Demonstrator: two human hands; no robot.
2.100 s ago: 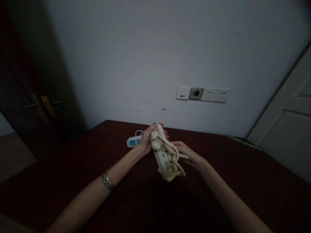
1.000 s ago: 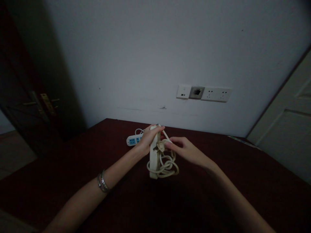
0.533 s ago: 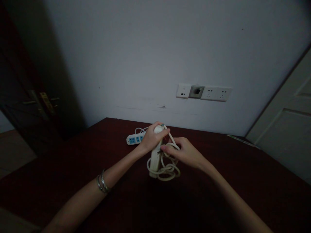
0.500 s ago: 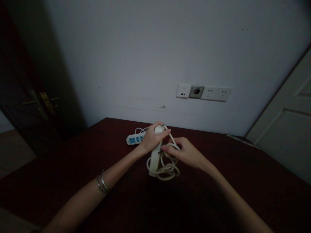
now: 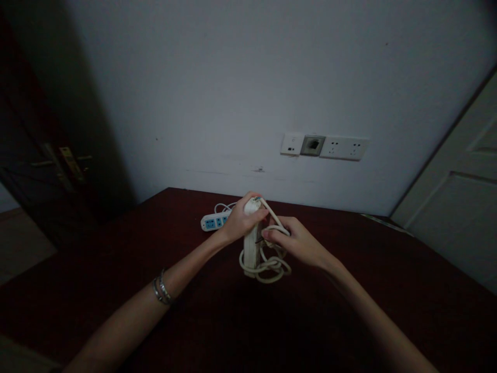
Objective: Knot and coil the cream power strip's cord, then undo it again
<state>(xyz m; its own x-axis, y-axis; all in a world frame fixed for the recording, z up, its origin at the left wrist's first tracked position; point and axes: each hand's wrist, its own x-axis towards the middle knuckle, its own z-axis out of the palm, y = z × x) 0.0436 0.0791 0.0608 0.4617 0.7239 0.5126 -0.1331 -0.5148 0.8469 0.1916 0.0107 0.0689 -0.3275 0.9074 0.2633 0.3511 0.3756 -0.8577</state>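
Observation:
My left hand (image 5: 243, 220) is wrapped round the upper part of an off-white power strip (image 5: 251, 254), which stands nearly upright above the table. At its top end, small coloured wires show beside the thick white cord (image 5: 272, 211). My right hand (image 5: 297, 235) is closed on the cord, just right of the strip. Loops of the same cord hang tangled round the strip's lower end. A thin dark piece sticks out by my right thumb; I cannot tell what it is. Behind my left hand lies a second power strip (image 5: 212, 223), white with blue sockets, partly hidden.
The dark red table (image 5: 186, 311) reaches back to the wall, which carries a row of sockets (image 5: 344, 148). A door with a brass lock (image 5: 72, 160) is at the left, a pale panelled door (image 5: 466, 207) at the right. A flat strip (image 5: 388, 225) lies at the back right edge.
The held power strip has tilted more upright, and its lower end and cord loops have shifted slightly right and up. Both hands keep their hold.

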